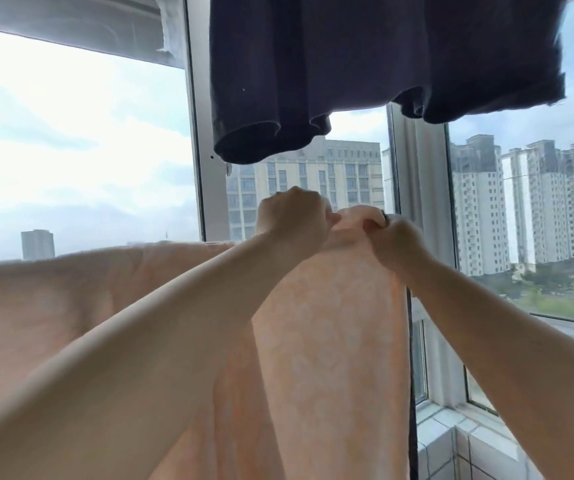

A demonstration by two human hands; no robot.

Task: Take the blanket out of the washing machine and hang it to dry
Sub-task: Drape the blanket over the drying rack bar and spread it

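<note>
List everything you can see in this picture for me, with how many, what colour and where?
Peach-pink fabric blanket: one, draped from left to centre in front of the window, top edge bunched at the hands.
Dark navy hanging garment: one, overhead at top centre, hems hanging down.
White metal window frame: several uprights, centre and right.
White square wall tiles: many, lower right under the sill.
Pale high-rise buildings: several, outside, centre and right; a lone tower far left.
Green trees: a patch, outside, lower right.
Cloudy sky: white and blue, left.
Left hand: one, bare, fingers gripping the blanket's top.
Right hand: one, bare, gripping beside it.
</note>
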